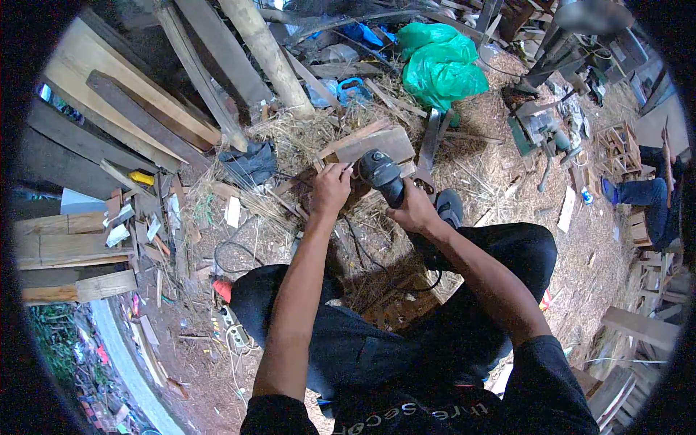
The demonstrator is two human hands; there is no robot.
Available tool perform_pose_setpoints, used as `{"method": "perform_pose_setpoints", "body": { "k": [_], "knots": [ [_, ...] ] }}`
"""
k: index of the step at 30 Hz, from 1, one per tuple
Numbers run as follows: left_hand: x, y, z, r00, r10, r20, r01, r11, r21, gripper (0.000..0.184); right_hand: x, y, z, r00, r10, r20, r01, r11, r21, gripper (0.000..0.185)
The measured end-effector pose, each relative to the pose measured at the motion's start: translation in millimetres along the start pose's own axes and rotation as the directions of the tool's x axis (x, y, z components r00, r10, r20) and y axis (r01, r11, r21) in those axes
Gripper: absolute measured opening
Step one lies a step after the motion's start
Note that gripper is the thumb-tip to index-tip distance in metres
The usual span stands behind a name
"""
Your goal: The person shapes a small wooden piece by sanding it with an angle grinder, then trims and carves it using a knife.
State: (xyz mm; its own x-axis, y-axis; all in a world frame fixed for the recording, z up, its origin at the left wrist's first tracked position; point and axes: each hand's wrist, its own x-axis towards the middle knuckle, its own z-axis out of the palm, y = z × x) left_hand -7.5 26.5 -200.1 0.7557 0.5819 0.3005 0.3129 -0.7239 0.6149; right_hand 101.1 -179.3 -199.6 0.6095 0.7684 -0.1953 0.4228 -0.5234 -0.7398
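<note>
A dark angle grinder [384, 176] is held in front of my knees, its body gripped by my right hand [417, 210]. The fingers of my left hand [331, 188] are closed at the grinder's head, pinching a small pale piece [352, 166] that is too small to name. Just beyond the grinder lies a wooden block [377, 145] on the straw-covered ground. A dark cord [362, 250] runs over the ground between my legs.
Planks [130, 101] lean at the upper left. A green plastic bag [442, 69] lies beyond the block. A machine [540, 130] stands at the upper right, and another person's legs [645, 192] show at the far right. A power strip [235, 332] lies beside my left knee.
</note>
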Motion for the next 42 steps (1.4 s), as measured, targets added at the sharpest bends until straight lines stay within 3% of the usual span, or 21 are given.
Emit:
{"method": "perform_pose_setpoints", "body": {
  "k": [6,13,22,42],
  "knots": [
    [-1,0,0,1.000,-0.015,-0.024,0.012,0.996,-0.091,0.016,0,-4,2,1.000,0.025,0.011,-0.025,0.999,0.031,0.069],
    [0,-3,1,1.000,-0.015,-0.022,0.013,0.997,-0.081,0.015,0,-13,-3,0.997,-0.019,0.072,0.022,0.999,-0.038,0.066],
    [2,2,0,0.999,-0.038,-0.007,0.038,0.996,-0.084,0.015,0,-16,-4,0.995,0.032,0.093,-0.030,0.999,-0.023,0.059],
    [2,8,-4,0.999,-0.050,0.012,0.051,0.996,-0.068,0.014,3,-18,-5,0.992,0.058,0.114,-0.054,0.998,-0.040,0.064]
  ]
}}
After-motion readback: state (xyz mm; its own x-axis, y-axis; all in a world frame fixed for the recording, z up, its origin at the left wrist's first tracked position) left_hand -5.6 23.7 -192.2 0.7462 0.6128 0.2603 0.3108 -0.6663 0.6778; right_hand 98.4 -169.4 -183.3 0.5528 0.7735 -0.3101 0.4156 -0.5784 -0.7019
